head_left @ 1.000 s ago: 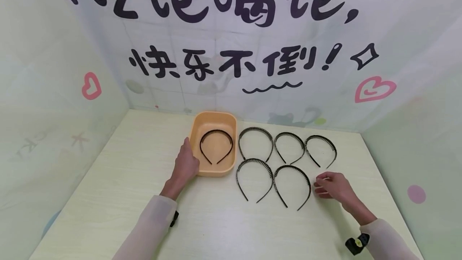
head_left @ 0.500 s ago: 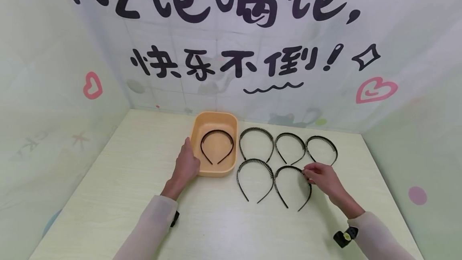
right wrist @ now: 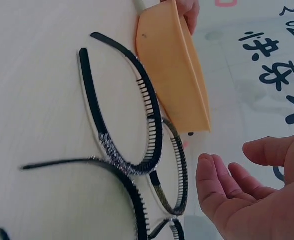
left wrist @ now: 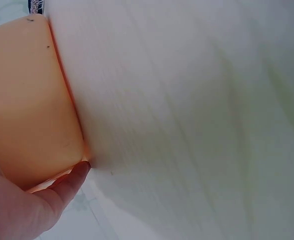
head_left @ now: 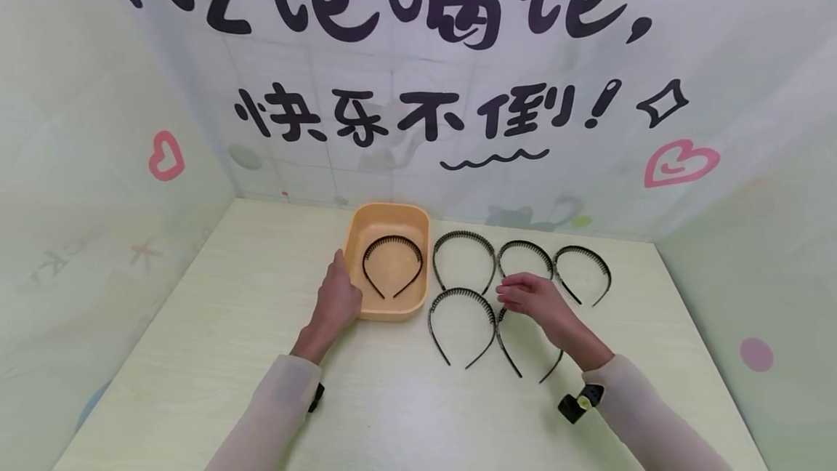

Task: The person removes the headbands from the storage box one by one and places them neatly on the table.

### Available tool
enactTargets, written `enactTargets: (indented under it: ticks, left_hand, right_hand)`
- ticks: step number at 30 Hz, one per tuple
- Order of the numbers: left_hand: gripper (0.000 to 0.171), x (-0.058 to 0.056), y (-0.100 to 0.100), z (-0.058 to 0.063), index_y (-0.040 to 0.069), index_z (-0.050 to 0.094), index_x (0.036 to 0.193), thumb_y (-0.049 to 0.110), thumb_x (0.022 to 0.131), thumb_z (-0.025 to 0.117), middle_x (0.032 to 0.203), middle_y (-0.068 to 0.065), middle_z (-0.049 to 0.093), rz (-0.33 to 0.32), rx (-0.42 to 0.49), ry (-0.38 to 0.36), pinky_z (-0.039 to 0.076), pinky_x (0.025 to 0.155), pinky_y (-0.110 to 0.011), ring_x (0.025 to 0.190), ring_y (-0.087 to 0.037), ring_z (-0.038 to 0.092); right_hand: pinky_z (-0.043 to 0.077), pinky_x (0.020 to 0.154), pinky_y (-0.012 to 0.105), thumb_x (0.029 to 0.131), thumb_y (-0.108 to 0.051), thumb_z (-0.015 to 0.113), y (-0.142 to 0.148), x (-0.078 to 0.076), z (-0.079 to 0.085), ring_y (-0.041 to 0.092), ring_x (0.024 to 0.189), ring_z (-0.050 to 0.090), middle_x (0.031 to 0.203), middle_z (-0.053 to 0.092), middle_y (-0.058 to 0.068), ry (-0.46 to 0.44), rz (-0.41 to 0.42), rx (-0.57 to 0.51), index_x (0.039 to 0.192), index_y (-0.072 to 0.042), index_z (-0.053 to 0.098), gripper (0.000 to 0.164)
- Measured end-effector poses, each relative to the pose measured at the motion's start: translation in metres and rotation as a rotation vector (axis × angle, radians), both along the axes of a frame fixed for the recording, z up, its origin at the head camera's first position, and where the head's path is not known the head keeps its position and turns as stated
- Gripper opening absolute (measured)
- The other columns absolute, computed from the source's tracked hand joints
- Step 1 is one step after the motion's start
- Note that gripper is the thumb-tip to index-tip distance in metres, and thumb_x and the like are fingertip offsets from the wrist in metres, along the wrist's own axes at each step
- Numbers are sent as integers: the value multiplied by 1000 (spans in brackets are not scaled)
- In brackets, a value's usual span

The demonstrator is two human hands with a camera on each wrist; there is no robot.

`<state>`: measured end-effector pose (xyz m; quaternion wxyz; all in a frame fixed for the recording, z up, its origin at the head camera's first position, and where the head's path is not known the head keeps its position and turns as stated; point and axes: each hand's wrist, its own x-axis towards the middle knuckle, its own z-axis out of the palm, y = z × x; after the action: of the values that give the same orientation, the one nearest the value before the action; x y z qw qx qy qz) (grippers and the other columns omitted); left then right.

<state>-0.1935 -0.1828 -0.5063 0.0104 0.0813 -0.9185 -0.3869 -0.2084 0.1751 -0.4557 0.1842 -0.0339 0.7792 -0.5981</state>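
Observation:
My left hand [head_left: 336, 298] holds the near-left side of an orange plastic tray [head_left: 421, 305]; in the left wrist view the thumb [left wrist: 62, 192] lies along its outer wall. Inside the tray is a black toothed headband [head_left: 392, 239]. My right hand [head_left: 538, 305] hovers above the headbands on the table, fingers slightly bent, thumb apart, nothing between them in the right wrist view. It partly covers the front right headband [head_left: 506, 349] and the lower part of the back middle headband [head_left: 523, 243]. The front left headband [head_left: 461, 291] lies just left of it.
Two more headbands lie in the back row, one beside the tray [head_left: 463, 234] and one at the right [head_left: 580, 248]. The pale table [head_left: 392, 413] meets printed wall sheets at the back and on both sides.
My right hand has moved left and slightly back, from right of the headbands to above them. The left hand, tray and headbands have stayed put.

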Motion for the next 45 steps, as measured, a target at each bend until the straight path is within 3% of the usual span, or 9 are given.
enactTargets:
  ticks: [8,17,22,30,34,39,45]
  left_hand:
    - [75,0,0,0,-5,2,155,-2,90,39,150,-35,29,-1,3,2,39,105,-58,132,-48,41]
    - [75,1,-2,-1,-6,3,155,-2,90,39,150,-35,29,2,4,10,38,106,-59,133,-48,41]
    - [75,0,-2,-1,-6,3,155,-2,90,39,150,-35,28,3,7,9,38,105,-59,133,-48,41]
    - [75,-1,-1,-1,-6,3,155,-3,89,39,150,-35,29,5,1,10,38,106,-59,133,-48,41]
    - [75,-2,-1,0,-6,3,155,-2,90,39,151,-35,29,4,-1,6,38,106,-58,132,-48,41]
    - [76,-2,-1,0,-6,3,155,-2,90,40,151,-35,29,1,-6,6,38,106,-58,132,-48,41]
    - [77,-2,0,-1,-6,3,155,-2,89,41,152,-34,28,0,-1,2,37,107,-58,134,-47,40]
  right_hand:
    - [50,101,38,99,-10,56,-47,-6,9,25,115,65,135,56,28,-50,52,-86,133,10,50,40]
    - [49,102,37,98,-8,57,-102,-16,14,33,123,59,138,53,29,-85,124,-215,136,10,47,43]
    - [45,106,38,99,-4,55,-129,-18,19,37,130,53,141,50,27,-158,159,-285,139,12,43,45]
    - [32,116,43,99,-10,56,-160,-21,24,37,143,36,155,32,24,-316,109,-278,152,8,24,64]
    - [21,120,46,98,-12,58,-168,-22,22,37,150,18,163,13,19,-386,74,-290,156,5,13,75]
    - [14,121,47,95,-8,58,-175,-25,16,31,151,4,165,-7,15,-428,51,-329,157,3,-3,87]
    - [10,121,49,93,-7,60,-182,-25,9,31,150,-1,165,-11,16,-447,10,-336,156,2,-4,90]
